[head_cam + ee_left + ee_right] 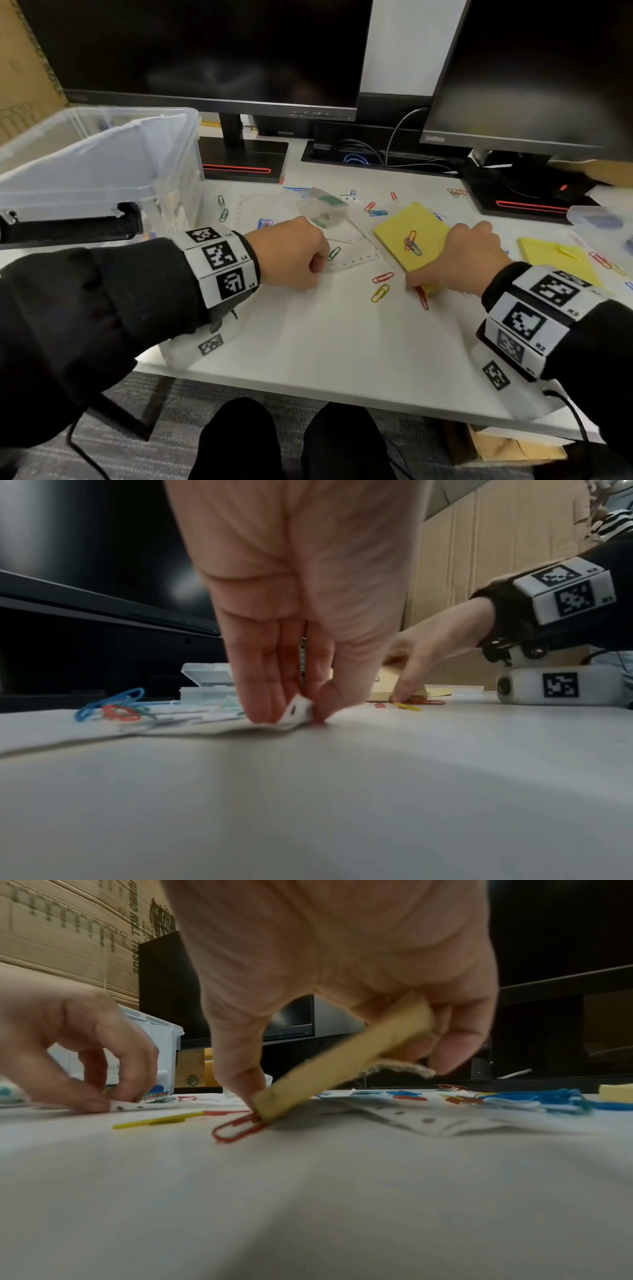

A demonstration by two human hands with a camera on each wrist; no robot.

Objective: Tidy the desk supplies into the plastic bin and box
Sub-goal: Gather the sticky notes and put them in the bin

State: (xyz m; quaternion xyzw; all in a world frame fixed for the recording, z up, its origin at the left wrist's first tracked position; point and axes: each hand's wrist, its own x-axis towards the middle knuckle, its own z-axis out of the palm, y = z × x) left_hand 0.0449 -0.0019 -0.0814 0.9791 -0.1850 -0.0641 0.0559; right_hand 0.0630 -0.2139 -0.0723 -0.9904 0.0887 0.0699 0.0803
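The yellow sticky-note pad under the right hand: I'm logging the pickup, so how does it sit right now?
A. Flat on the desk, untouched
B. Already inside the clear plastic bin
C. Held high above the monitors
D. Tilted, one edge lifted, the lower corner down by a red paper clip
D: in the right wrist view the right hand grips the yellow sticky-note pad slanted, its lower corner by the red paper clip.

On the white desk [325, 335] the left hand [291, 255] pinches a punched paper sheet [349, 253]. The right hand [462, 260] holds the yellow sticky-note pad [404, 226] by its edge. Coloured paper clips [380, 293] lie around.
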